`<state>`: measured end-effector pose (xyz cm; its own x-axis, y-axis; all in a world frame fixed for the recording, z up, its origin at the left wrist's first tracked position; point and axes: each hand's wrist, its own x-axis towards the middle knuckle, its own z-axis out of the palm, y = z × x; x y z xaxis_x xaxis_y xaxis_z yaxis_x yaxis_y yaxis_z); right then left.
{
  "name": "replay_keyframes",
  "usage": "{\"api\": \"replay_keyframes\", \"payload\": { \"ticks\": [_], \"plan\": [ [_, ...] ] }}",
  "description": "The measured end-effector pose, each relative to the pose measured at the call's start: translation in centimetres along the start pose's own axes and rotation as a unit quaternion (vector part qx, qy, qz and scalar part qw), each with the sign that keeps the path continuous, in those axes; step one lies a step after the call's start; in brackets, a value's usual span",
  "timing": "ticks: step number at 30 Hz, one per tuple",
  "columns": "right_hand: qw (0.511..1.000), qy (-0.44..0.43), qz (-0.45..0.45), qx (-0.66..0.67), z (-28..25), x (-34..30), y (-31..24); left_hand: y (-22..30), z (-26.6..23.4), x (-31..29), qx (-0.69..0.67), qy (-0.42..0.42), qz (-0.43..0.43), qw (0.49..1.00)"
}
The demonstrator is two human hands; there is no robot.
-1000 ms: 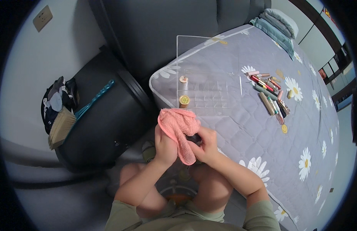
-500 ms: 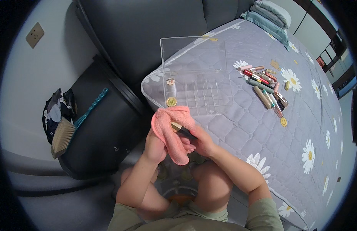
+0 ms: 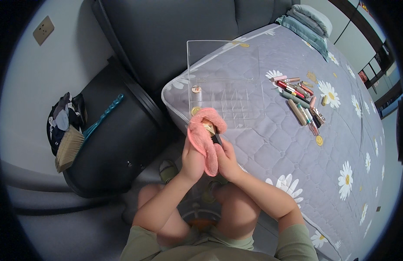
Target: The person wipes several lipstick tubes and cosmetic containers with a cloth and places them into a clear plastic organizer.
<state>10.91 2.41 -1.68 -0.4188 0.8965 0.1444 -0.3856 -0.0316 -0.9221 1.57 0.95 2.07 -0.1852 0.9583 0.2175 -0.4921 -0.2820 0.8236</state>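
My left hand (image 3: pixel 192 160) is closed round a fuzzy pink cloth (image 3: pixel 202 140), which drapes over its fingers and hangs down between my hands. My right hand (image 3: pixel 226 162) grips a black and gold cosmetic tube (image 3: pixel 216 139); the gold end is tucked into the folds of the cloth. Just beyond, at the bed's corner, lies a clear divided organizer box (image 3: pixel 247 114) with its lid raised. Two round-topped cosmetics, one pinkish (image 3: pixel 196 89) and one gold (image 3: pixel 195 111), stand in its left column. The cloth partly covers the box's near left corner.
Several cosmetic tubes (image 3: pixel 299 96) lie heaped on the daisy-patterned bed (image 3: pixel 271 148) to the right. At the left, a bed brush with a turquoise handle (image 3: pixel 106 116) and dark clothes (image 3: pixel 61 117) rest on a black cabinet (image 3: pixel 118 143). Folded bedding (image 3: pixel 312 21) sits at the far end.
Both hands have shifted slightly right and away from me with the cloth and tube. The tube now stands steeper, and the cloth is wrapped closer about its gold end.
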Motion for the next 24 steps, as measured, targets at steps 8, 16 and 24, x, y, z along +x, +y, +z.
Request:
{"api": "replay_keyframes", "payload": {
  "ticks": [8, 16, 24],
  "plan": [
    [0.923, 0.102, -0.173, -0.329, -0.5, 1.1, -0.5, 0.6, 0.8, 0.8, 0.07, 0.0, 0.051, 0.996],
    [0.919, 0.114, -0.17, -0.338, -0.4, 0.9, -0.8, 0.8, 0.8, 0.9, 0.088, 0.048, 0.066, 0.993],
    [0.935, 0.037, -0.194, -0.294, -1.0, 0.5, -0.2, 2.1, 1.4, 1.5, 0.003, 0.038, -0.041, 0.998]
  ]
}}
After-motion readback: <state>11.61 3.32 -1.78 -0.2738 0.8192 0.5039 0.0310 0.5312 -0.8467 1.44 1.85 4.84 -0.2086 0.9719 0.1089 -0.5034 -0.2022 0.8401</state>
